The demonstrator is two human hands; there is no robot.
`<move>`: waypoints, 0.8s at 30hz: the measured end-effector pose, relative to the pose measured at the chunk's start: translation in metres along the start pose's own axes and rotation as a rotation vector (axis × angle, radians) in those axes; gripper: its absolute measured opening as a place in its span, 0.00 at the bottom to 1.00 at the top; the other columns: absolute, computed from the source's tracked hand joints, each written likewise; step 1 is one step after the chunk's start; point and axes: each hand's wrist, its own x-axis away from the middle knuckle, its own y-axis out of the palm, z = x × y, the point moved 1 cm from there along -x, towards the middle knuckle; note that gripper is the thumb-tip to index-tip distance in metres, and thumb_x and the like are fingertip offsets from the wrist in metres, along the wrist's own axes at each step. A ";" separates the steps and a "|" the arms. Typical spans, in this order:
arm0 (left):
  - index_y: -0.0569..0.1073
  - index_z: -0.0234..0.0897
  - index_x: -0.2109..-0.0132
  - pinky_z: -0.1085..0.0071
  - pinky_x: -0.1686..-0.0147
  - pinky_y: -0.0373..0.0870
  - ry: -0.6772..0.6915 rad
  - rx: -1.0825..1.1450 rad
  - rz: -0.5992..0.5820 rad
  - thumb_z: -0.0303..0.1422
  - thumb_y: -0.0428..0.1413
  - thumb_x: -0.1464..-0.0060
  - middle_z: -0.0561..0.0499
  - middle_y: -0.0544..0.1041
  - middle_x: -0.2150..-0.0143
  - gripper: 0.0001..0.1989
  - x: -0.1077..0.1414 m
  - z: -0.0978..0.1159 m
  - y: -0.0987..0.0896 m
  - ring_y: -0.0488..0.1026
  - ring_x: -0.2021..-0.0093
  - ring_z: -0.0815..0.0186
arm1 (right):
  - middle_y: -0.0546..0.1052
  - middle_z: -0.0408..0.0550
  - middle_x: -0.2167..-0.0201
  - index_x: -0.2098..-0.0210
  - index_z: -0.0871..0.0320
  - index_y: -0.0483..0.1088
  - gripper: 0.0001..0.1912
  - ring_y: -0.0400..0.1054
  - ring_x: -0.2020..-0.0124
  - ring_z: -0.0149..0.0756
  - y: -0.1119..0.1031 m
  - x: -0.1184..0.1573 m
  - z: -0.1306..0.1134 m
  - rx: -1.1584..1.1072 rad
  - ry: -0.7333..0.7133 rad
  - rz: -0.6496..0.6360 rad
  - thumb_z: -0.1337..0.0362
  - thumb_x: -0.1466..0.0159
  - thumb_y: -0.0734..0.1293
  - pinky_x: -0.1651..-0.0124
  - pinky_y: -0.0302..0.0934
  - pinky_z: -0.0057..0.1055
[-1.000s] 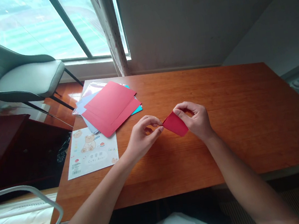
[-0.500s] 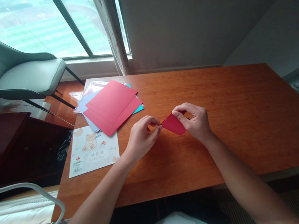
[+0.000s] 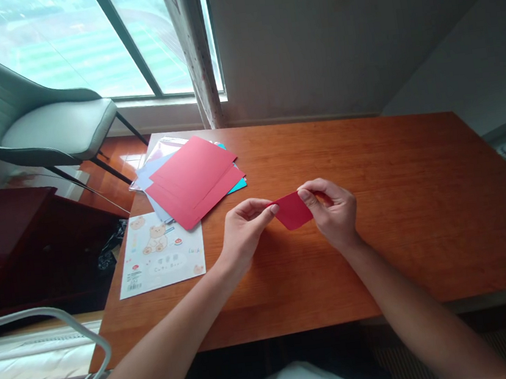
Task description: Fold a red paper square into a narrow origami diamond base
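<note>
Left hand (image 3: 246,230), grip pinched on one end of small red paper (image 3: 291,212); right hand (image 3: 338,213), grip pinched on other. Paper held above worktop (image 3: 379,162). Leftward, bear-printed sheet (image 3: 158,267); beyond, larger red sheets (image 3: 196,175), overlapping; farther, pale chair (image 3: 61,128).

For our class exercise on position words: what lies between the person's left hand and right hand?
In the head view, a small red paper spans the gap between the left hand and right hand.
</note>
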 end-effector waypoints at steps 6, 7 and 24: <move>0.81 0.37 0.66 0.70 0.60 0.71 -0.006 0.031 0.049 0.39 0.71 0.56 0.50 0.82 0.66 0.12 -0.001 0.001 -0.001 0.76 0.65 0.67 | 0.80 0.44 0.69 0.67 0.52 0.76 0.08 0.75 0.66 0.37 0.003 0.002 0.003 -0.012 0.064 0.025 0.56 0.36 0.71 0.62 0.70 0.35; 0.80 0.37 0.66 0.71 0.61 0.71 -0.021 0.045 0.054 0.39 0.71 0.55 0.51 0.82 0.66 0.13 -0.001 0.001 -0.002 0.76 0.66 0.68 | 0.80 0.45 0.69 0.68 0.52 0.76 0.08 0.75 0.66 0.38 0.003 0.002 0.003 -0.010 0.073 0.025 0.55 0.36 0.71 0.62 0.70 0.35; 0.80 0.37 0.66 0.73 0.61 0.70 -0.022 0.158 0.123 0.36 0.72 0.56 0.52 0.80 0.67 0.12 -0.004 0.000 -0.005 0.73 0.67 0.71 | 0.81 0.45 0.68 0.66 0.53 0.78 0.08 0.76 0.66 0.38 0.008 0.004 0.003 -0.003 0.096 0.017 0.56 0.36 0.71 0.61 0.71 0.35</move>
